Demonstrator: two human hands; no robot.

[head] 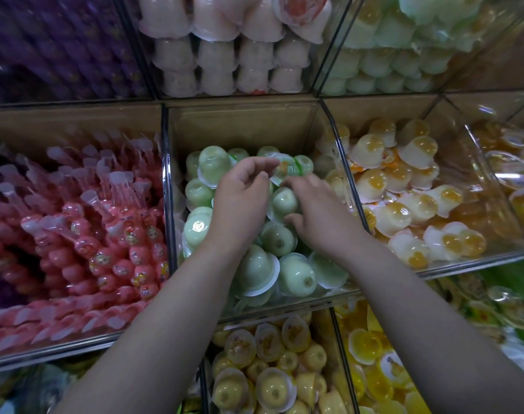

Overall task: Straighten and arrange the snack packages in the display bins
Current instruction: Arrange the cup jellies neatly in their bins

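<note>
In the middle bin (242, 121) of the clear-walled display, both forearms reach in from below, palms turned down over the green jelly cups (278, 239). The left hand (239, 201) is curled, with index finger and thumb pinching the rim of one tilted cup (284, 168) (lid side facing the camera) towards the rear of the pile. The right hand (323, 219) lies just beside it, fingers half bent, fingertips at the lower edge of the same cup and thumb against an upright cup (284, 201); whether it grips either cannot be determined. Most remaining cups sit dome-up, packed together. Pink stick snacks (75, 222) fill the left-hand bin and orange-centred cups (404, 186) the right-hand bin.
</note>
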